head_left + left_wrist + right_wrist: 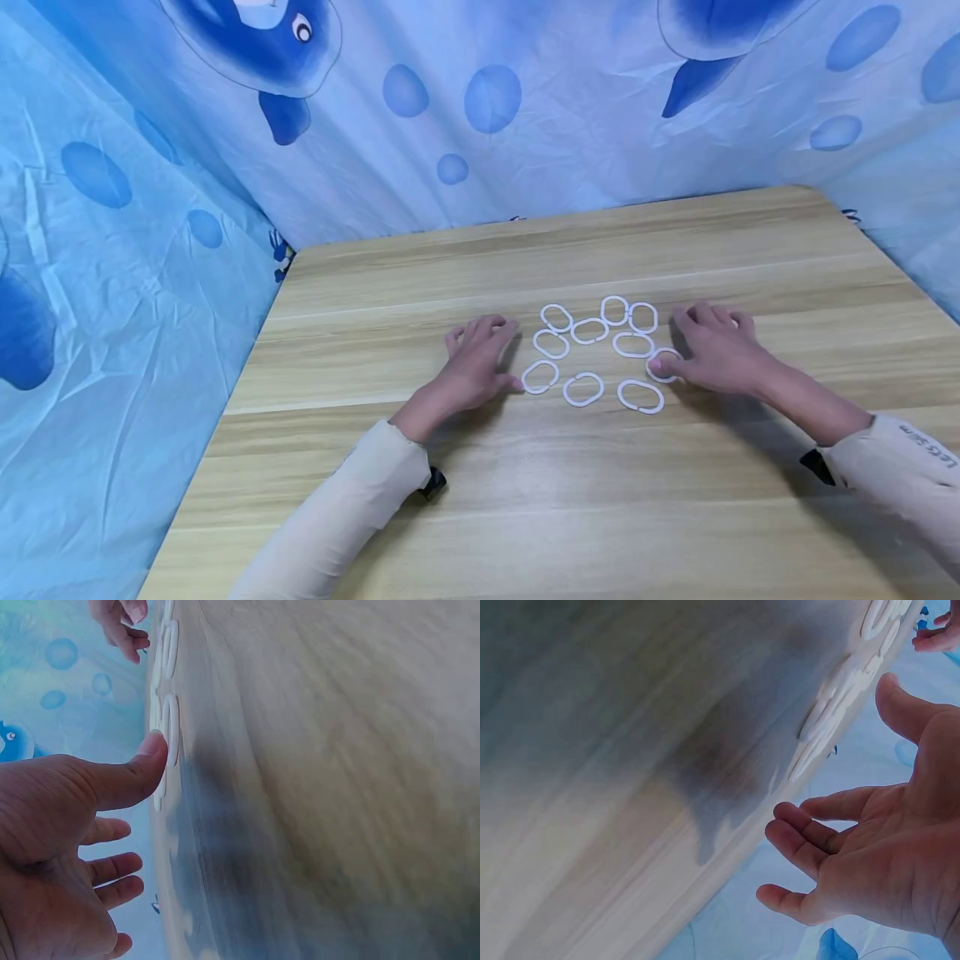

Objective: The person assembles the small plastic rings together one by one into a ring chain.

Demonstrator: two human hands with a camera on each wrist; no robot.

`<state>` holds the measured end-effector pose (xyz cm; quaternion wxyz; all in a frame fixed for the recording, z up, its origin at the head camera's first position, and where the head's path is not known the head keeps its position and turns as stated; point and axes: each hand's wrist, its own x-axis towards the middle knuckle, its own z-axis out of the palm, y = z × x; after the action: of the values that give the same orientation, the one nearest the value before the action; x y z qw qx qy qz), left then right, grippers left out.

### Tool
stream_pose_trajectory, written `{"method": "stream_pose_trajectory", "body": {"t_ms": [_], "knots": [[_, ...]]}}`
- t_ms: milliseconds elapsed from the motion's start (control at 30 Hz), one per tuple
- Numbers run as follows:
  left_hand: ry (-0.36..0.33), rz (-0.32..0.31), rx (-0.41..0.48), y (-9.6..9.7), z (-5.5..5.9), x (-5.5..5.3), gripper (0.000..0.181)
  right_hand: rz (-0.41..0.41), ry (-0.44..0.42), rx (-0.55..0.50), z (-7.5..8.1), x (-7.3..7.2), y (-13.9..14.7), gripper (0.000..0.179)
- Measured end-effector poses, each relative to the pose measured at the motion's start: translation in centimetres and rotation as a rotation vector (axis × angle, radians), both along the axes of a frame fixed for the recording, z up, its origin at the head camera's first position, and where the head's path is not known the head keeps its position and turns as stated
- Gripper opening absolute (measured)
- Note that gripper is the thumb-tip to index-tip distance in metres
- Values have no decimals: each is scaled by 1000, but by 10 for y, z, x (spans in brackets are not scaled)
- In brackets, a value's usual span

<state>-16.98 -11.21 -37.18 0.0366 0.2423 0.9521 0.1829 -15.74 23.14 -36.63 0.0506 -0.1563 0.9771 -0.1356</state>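
Several white oval plastic rings, each with a small gap, lie flat in a loose cluster on the wooden table. At the cluster's left side is my left hand (477, 367), its fingers spread and slightly bent. Its thumb tip is close to the leftmost ring (538, 392); whether they touch I cannot tell. On the opposite side my right hand (716, 350) hovers with its fingers apart. In the head view its thumb overlaps the rightmost ring (648, 367). The right wrist view shows the right hand (889, 840) above the tabletop, holding nothing. The left hand (67, 847) is likewise without anything in it.
The wood-grain table (525, 500) extends around the rings. A blue curtain (525, 125) with whale and bubble prints hangs behind it and along the left side. Both forearms wear light sleeves (360, 500), with something black at each cuff.
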Motion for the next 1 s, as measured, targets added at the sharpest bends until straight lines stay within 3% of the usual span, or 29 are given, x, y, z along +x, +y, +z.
{"method": "stream_pose_trajectory", "body": {"t_ms": [267, 533, 767, 1000], "knots": [[-21, -127, -13, 6, 0, 0, 77, 14, 2, 4, -5, 6, -2, 84], [-39, -258, -71, 17, 1, -2, 61, 46, 73, -11, -7, 11, -5, 55], [-38, -287, -132, 22, -1, -3, 57, 72, 108, -7, -11, 12, -6, 53], [-38, -316, -98, 23, 0, -2, 55, 105, 189, 2, -12, 14, -6, 36]]}}
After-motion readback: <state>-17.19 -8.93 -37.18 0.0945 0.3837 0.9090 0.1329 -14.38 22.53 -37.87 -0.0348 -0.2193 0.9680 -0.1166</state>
